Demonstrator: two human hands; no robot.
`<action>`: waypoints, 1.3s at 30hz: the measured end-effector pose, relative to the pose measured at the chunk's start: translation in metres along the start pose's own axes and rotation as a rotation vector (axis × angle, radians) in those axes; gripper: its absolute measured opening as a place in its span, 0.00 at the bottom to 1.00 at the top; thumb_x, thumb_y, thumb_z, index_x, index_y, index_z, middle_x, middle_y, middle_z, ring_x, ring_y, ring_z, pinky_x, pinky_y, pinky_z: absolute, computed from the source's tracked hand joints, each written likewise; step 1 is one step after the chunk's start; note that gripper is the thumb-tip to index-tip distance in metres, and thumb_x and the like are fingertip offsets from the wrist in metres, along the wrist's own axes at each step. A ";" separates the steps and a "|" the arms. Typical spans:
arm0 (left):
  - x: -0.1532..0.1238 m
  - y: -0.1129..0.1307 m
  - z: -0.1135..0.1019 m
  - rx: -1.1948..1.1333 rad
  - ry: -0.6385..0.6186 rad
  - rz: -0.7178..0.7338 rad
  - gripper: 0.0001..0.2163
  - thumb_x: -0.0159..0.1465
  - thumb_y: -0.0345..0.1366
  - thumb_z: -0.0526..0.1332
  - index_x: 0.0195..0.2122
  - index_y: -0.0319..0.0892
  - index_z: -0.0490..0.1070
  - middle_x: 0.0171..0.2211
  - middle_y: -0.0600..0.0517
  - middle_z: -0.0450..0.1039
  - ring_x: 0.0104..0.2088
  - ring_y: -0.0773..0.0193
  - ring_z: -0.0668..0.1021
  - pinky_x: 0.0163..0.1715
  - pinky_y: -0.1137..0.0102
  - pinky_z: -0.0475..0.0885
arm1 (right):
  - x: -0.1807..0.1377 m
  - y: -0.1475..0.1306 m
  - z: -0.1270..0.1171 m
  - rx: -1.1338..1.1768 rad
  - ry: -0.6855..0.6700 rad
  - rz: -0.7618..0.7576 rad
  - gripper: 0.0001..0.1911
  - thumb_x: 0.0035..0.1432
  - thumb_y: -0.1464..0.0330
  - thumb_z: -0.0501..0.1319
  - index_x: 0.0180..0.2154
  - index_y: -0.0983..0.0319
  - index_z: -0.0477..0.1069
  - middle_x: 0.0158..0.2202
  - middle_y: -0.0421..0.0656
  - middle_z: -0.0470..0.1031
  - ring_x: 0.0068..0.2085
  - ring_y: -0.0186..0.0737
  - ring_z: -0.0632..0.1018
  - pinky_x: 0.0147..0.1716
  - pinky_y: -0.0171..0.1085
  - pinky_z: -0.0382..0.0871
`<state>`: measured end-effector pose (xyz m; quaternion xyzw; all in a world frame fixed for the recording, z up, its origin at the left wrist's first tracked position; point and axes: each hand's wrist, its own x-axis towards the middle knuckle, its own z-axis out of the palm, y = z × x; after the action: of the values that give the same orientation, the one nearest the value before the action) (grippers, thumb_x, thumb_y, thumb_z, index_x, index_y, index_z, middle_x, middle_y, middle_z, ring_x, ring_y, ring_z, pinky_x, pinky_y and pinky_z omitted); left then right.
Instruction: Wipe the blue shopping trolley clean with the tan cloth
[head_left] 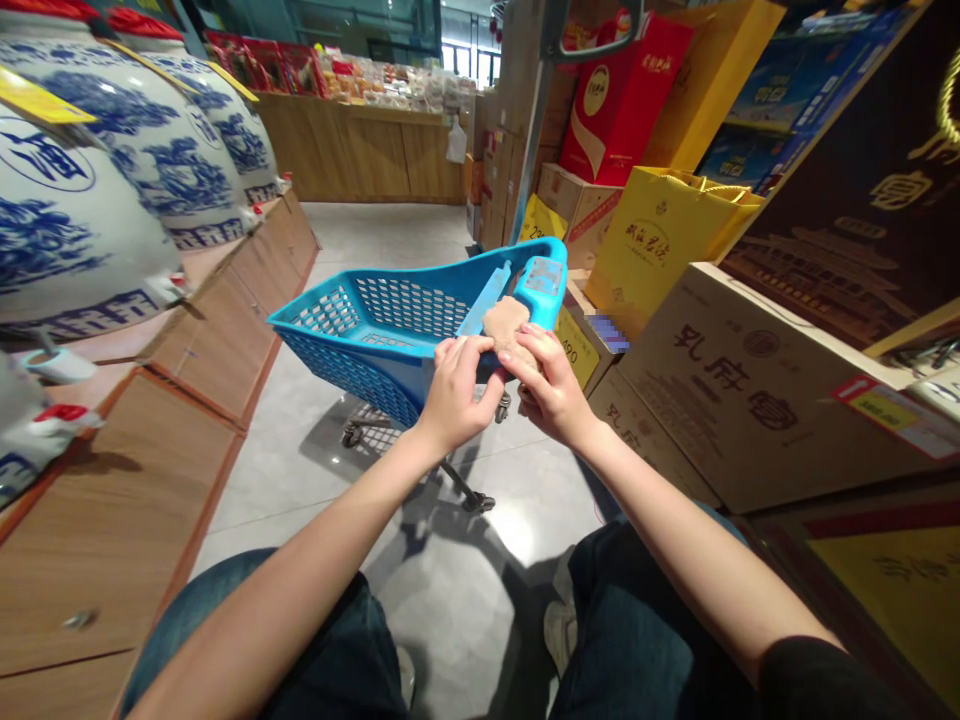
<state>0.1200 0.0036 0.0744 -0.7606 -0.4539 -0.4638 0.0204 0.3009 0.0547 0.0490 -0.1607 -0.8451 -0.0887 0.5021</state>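
A blue plastic shopping cart [375,325] stands on the grey tiled floor in front of me, its basket showing nothing inside. My left hand [456,388] is wrapped round the near rim of the cart. My right hand [546,385] is closed on a tan cloth [504,320] that lies pressed against the cart's handle bar. Both hands sit side by side, almost touching. My knees in dark jeans show at the bottom.
Large blue-and-white ceramic jars [112,150] stand on a wooden counter [150,470] at the left. Cardboard boxes [750,390], a yellow gift bag [667,240] and red boxes [622,95] are stacked close on the right. The aisle floor [390,230] runs ahead to a wooden display.
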 end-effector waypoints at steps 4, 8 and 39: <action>0.002 0.003 -0.001 -0.002 -0.035 -0.022 0.08 0.69 0.37 0.54 0.47 0.45 0.66 0.45 0.47 0.78 0.46 0.54 0.77 0.54 0.56 0.65 | 0.003 0.009 -0.004 0.050 0.034 0.053 0.28 0.66 0.74 0.55 0.65 0.52 0.61 0.59 0.50 0.71 0.67 0.51 0.70 0.65 0.62 0.68; 0.001 0.003 -0.001 -0.004 -0.023 -0.012 0.08 0.69 0.37 0.54 0.47 0.45 0.66 0.44 0.47 0.78 0.46 0.54 0.77 0.54 0.56 0.65 | 0.004 -0.003 -0.003 0.051 0.082 0.068 0.30 0.63 0.76 0.55 0.65 0.53 0.60 0.60 0.52 0.70 0.68 0.53 0.70 0.66 0.65 0.65; 0.002 0.003 0.000 0.002 -0.020 0.000 0.08 0.69 0.37 0.54 0.48 0.45 0.66 0.45 0.47 0.78 0.48 0.53 0.77 0.54 0.55 0.65 | 0.002 0.011 -0.003 -0.049 -0.053 0.059 0.31 0.69 0.73 0.54 0.69 0.48 0.58 0.63 0.48 0.68 0.71 0.52 0.65 0.68 0.63 0.63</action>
<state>0.1224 0.0036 0.0767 -0.7651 -0.4545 -0.4557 0.0167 0.3062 0.0640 0.0519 -0.2003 -0.8506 -0.0901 0.4778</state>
